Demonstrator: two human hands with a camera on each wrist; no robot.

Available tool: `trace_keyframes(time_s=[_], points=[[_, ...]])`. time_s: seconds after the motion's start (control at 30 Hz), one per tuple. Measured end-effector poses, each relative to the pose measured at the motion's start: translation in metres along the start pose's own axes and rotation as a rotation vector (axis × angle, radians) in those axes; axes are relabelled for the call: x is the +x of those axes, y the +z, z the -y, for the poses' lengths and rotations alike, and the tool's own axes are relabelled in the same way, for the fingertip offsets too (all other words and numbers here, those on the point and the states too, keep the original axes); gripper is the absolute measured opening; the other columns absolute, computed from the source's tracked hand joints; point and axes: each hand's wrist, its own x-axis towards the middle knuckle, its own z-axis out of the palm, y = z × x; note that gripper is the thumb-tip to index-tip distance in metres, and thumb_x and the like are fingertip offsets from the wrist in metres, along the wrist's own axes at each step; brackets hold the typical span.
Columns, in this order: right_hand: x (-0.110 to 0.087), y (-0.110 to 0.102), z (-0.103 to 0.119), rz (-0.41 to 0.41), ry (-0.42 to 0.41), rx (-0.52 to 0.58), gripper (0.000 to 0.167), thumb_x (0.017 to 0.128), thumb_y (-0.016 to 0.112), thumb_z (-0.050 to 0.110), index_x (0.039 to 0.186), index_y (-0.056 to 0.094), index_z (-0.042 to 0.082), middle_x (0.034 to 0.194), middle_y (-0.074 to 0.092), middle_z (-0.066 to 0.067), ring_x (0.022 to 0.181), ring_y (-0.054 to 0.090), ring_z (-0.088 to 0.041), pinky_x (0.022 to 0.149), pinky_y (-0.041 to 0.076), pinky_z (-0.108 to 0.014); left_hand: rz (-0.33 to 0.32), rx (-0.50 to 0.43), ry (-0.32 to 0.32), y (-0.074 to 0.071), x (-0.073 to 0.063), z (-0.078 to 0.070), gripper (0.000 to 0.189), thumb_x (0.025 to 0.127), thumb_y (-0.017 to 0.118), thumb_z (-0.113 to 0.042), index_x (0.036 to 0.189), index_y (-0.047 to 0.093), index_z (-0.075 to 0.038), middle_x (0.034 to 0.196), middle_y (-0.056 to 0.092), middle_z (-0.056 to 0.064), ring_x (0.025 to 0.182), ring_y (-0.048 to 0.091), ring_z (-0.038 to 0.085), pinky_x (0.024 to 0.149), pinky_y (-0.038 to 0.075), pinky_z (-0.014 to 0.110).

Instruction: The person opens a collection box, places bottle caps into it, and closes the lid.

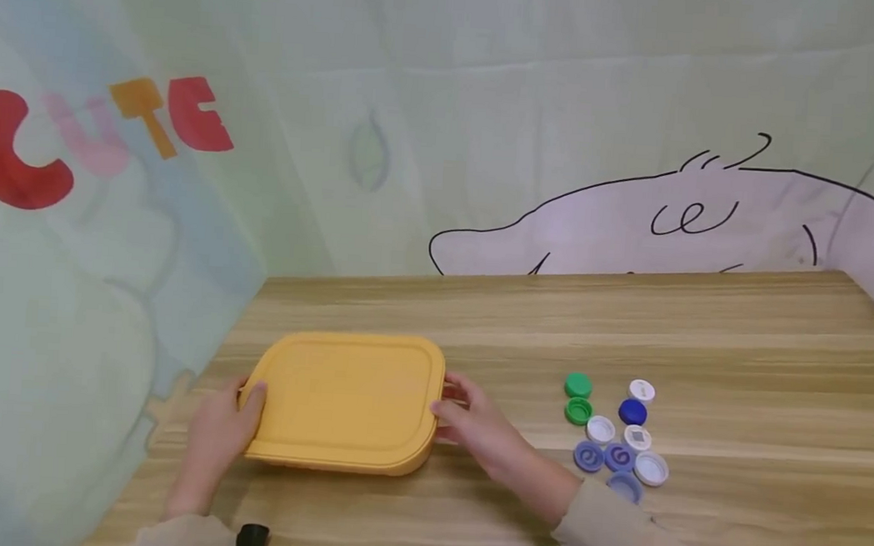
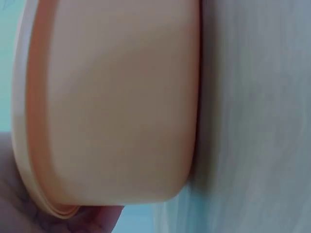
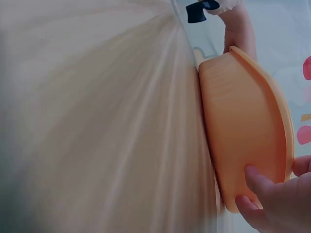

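Note:
A yellow-orange lidded plastic box (image 1: 346,401) with rounded corners sits on the left part of the table. My left hand (image 1: 223,429) grips its left end, thumb lying over the lid's edge and fingers on the far side. At the opposite end, my right hand (image 1: 483,430) holds the box, its thumb at the lid rim. In the right wrist view, fingertips (image 3: 255,177) press against the side wall under the rim. The left wrist view is mostly filled by the box's front wall (image 2: 121,107), its bottom edge close to the tabletop.
Right of the box lies a loose group of bottle caps: green (image 1: 578,385), white (image 1: 651,468), dark blue (image 1: 633,412) and lavender (image 1: 589,456) ones. The wood-grain table (image 1: 775,394) meets a printed cloth backdrop (image 1: 382,194) at the back and left.

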Motion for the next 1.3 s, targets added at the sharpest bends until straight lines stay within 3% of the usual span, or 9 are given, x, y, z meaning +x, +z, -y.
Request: trace_keyframes(time_s=[0.3,0.77,0.9,0.97,1.07,1.17,1.3], points=[[-0.011,-0.015,0.005,-0.036,-0.017,-0.006,0.053,0.089,0.049,0.0,0.138,0.031,-0.007,0.132,0.036,-0.029,0.102,0.053,-0.027,0.084,0.051,-0.038,-0.027,0.025,0.05,0.01,-0.003,-0.02,0.054,0.098,0.034,-0.028,0.129,0.04,0.017,0.124,0.045,0.039,0.114,0.042,0.053,0.096,0.034,0.059],[-0.028,-0.041,0.013,-0.106,0.023,-0.019,0.053,0.088,0.049,-0.001,0.137,0.031,-0.008,0.13,0.038,-0.028,0.096,0.055,-0.022,0.082,0.051,-0.034,0.042,0.026,0.103,0.019,-0.005,-0.042,0.054,0.099,0.037,-0.029,0.129,0.042,0.015,0.123,0.048,0.036,0.113,0.045,0.05,0.094,0.037,0.058],[-0.034,-0.056,0.013,-0.077,0.024,-0.025,0.055,0.088,0.051,0.001,0.138,0.03,-0.007,0.131,0.036,-0.028,0.097,0.055,-0.02,0.083,0.051,-0.034,0.041,0.003,0.141,0.022,-0.005,-0.046,0.05,0.098,0.043,-0.03,0.125,0.048,0.012,0.098,0.061,0.028,0.088,0.058,0.039,0.077,0.047,0.048],[-0.037,-0.063,0.014,-0.046,0.021,-0.028,0.057,0.088,0.051,0.002,0.139,0.028,-0.008,0.132,0.035,-0.028,0.098,0.054,-0.02,0.084,0.051,-0.035,0.045,-0.013,0.153,0.022,-0.005,-0.048,0.047,0.097,0.046,-0.029,0.122,0.052,0.01,0.081,0.059,0.017,0.072,0.055,0.028,0.064,0.046,0.039],[-0.043,-0.073,0.017,-0.026,0.019,-0.042,0.059,0.088,0.051,0.003,0.14,0.026,-0.008,0.133,0.034,-0.029,0.1,0.054,-0.019,0.085,0.05,-0.034,0.069,-0.043,0.154,0.024,-0.007,-0.053,0.044,0.096,0.048,-0.028,0.121,0.054,0.007,0.07,0.052,0.006,0.062,0.047,0.018,0.055,0.039,0.03],[-0.049,-0.079,0.019,-0.021,0.015,-0.046,0.061,0.088,0.051,0.004,0.14,0.023,-0.009,0.135,0.033,-0.029,0.102,0.053,-0.019,0.086,0.05,-0.034,0.09,-0.068,0.161,0.026,-0.008,-0.058,0.043,0.096,0.049,-0.027,0.122,0.054,0.006,0.073,0.054,0.007,0.064,0.049,0.018,0.055,0.041,0.029],[-0.054,-0.084,0.02,-0.019,0.021,-0.043,0.061,0.088,0.052,0.004,0.14,0.023,-0.009,0.135,0.033,-0.029,0.103,0.053,-0.019,0.086,0.05,-0.034,0.132,-0.103,0.161,0.029,-0.009,-0.062,0.044,0.096,0.047,-0.026,0.126,0.05,0.006,0.09,0.061,0.013,0.079,0.058,0.023,0.061,0.048,0.032]])
